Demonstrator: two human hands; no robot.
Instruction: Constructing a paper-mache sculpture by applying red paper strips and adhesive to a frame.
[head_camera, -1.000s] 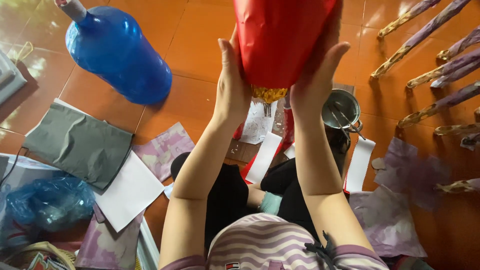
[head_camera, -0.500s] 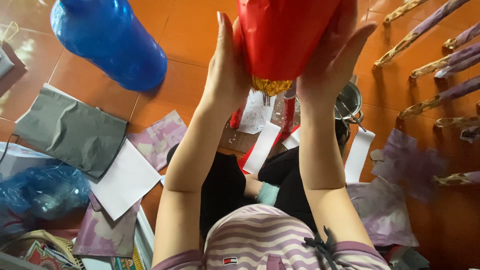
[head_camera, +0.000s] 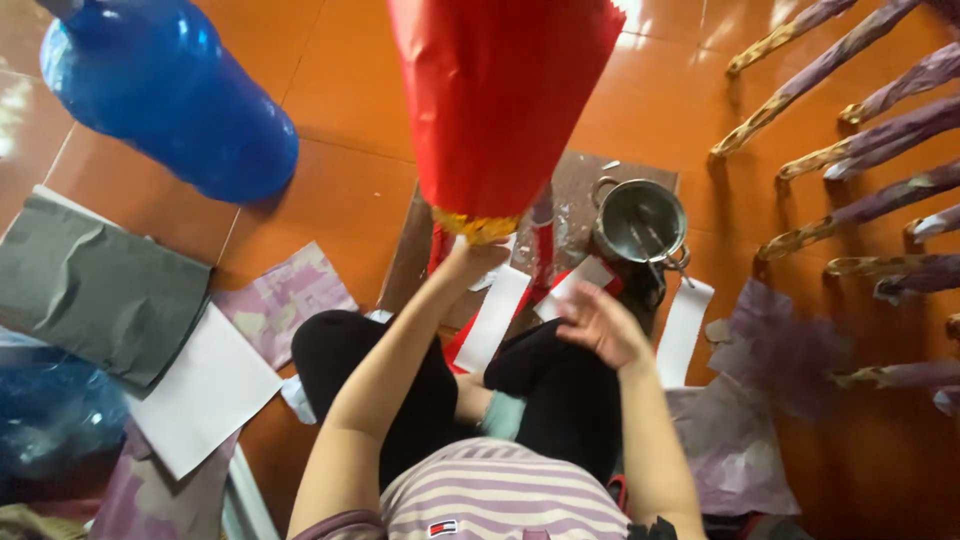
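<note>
Overhead, left hand (head_camera: 478, 258) grips red paper cone (head_camera: 497, 100) by its gold tip at 12 o'clock; right hand (head_camera: 598, 325) loose, open, w/ metal pot (head_camera: 640, 218) at 1, blue jug (head_camera: 170, 95) at 10.

I see a large red paper cone (head_camera: 500, 100) held up in the air, its wide end toward the top of the view and its narrow end pointing down. A crumpled yellow-gold fringe (head_camera: 475, 225) rings the narrow tip. The paper is glossy and creased lengthwise, and its upper part runs out of view.
</note>
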